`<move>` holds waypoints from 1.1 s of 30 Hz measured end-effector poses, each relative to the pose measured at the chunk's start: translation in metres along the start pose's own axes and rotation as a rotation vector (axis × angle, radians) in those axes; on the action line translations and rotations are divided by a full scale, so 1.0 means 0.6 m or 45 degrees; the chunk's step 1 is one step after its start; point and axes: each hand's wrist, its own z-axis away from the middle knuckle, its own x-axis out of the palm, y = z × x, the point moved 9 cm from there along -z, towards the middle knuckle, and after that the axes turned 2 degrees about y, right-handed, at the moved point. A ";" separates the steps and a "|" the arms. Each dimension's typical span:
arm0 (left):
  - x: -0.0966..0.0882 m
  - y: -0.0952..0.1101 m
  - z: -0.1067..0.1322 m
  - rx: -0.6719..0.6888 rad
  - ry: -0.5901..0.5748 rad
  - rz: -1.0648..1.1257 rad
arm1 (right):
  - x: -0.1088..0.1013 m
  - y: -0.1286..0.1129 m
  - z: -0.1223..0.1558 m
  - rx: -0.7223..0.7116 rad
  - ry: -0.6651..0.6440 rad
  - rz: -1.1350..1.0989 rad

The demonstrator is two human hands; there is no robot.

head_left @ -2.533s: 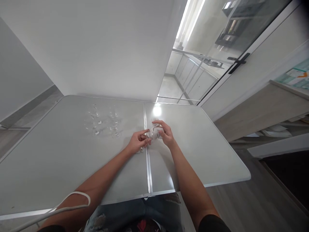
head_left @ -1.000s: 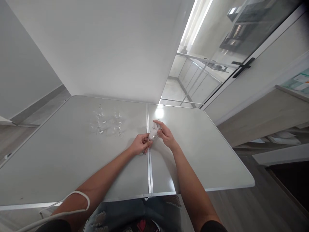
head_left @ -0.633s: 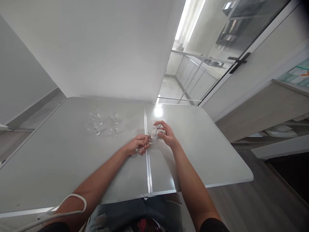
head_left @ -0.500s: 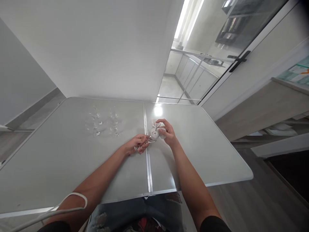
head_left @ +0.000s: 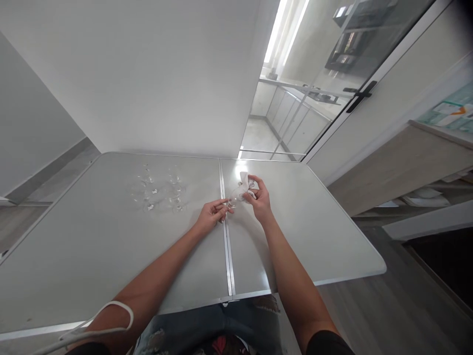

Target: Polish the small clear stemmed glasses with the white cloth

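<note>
My left hand (head_left: 214,213) is closed at the near end of a clear glass (head_left: 234,201), just over the table's middle seam. The glass is tilted, and its outline is partly hidden by my fingers and the cloth. A crumpled white cloth (head_left: 244,184) is bunched in my right hand (head_left: 260,199), which presses it against the glass's far end. Off to the left stand several clear glasses (head_left: 176,190), hard to make out against the pale tabletop.
The pale table (head_left: 111,236) has a metal strip (head_left: 228,266) across its middle. A white wall (head_left: 173,88) rises behind it. At the right are a glazed door with a black handle (head_left: 362,96) and a shelf (head_left: 402,167). A white cable (head_left: 125,308) loops by my left forearm.
The glass has turned in my left hand, whose grip has shifted. The cloth has moved slightly up and right and been refolded in my right hand.
</note>
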 end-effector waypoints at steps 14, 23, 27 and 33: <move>-0.014 0.038 0.021 0.413 0.312 -0.857 | 0.072 -0.069 0.031 -0.727 -0.430 0.901; 0.030 0.048 0.047 0.653 0.069 -0.942 | 0.056 -0.044 0.023 -0.159 -0.582 0.439; 0.014 0.056 0.042 0.490 0.161 -0.640 | 0.043 -0.015 0.012 0.138 -0.331 -0.133; -0.020 0.038 0.021 0.280 0.300 -0.123 | 0.077 0.018 0.015 0.185 -0.108 -0.214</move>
